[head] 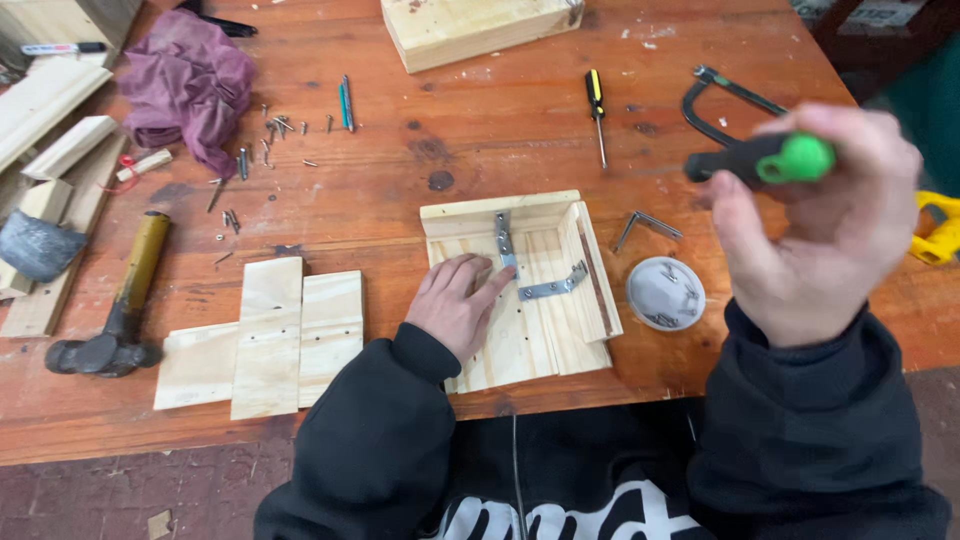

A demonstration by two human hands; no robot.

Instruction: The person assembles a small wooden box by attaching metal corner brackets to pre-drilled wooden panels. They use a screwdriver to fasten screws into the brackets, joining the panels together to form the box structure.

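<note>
My left hand lies flat on a small pale wooden box frame near the table's front edge, its index finger touching a metal corner bracket. A second bracket sits in the frame's right corner. My right hand is raised close to the camera at the right, closed around a screwdriver with a black and green handle; its shaft is hidden.
A hammer and joined pine boards lie at the left. Loose screws, a purple cloth, a yellow-black screwdriver, a wood block, a round lid holding screws, a loose angle bracket and a small hacksaw are on the table.
</note>
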